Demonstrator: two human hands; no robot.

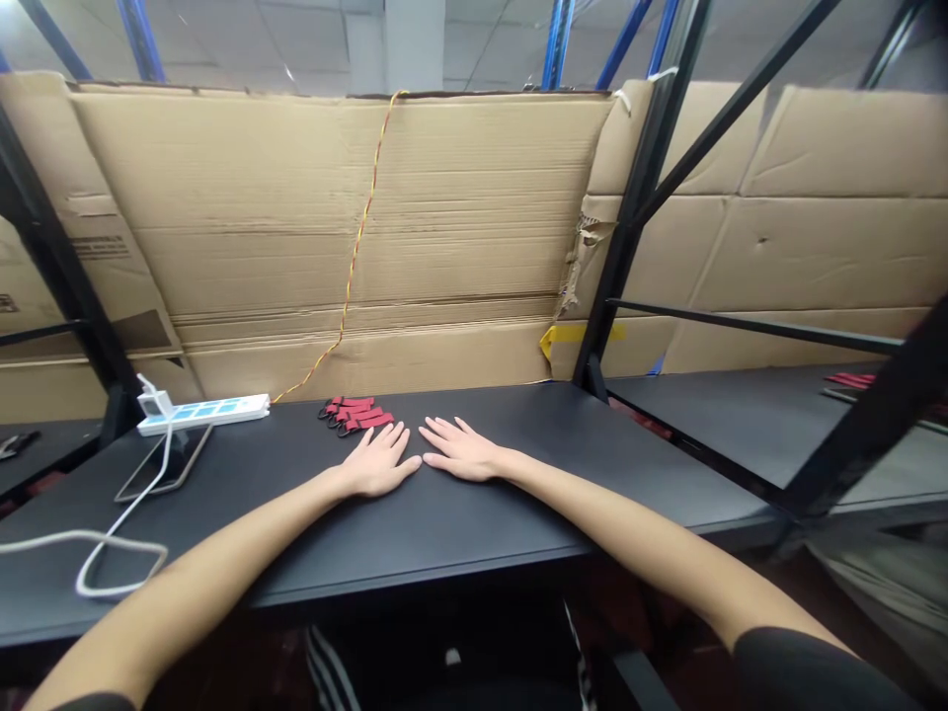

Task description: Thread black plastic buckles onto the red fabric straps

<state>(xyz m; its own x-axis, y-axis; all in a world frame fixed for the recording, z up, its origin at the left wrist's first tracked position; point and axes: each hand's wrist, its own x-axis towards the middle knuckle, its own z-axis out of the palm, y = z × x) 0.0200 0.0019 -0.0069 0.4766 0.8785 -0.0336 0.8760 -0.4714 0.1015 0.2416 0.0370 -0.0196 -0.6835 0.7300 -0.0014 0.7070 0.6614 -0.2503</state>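
Observation:
My left hand [376, 464] lies flat, palm down, on the dark tabletop [444, 523], fingers stretched out and thumb pointing right. Just beyond its fingertips sit several red fabric straps [359, 413] with black loops at their left ends. My right hand [463, 451] also rests palm down, its fingers spread and pointing left. The two thumbs nearly meet in the middle. Neither hand holds anything.
A white power strip [244, 407] with a plugged-in charger [155, 402] lies at the back left. Beside it is a phone-like device [167, 464] with a white cable [118, 541]. A cardboard panel [459, 227] stands behind, crossed by a twisted red-yellow wire [359, 242]. Black metal posts [629, 217] flank the table.

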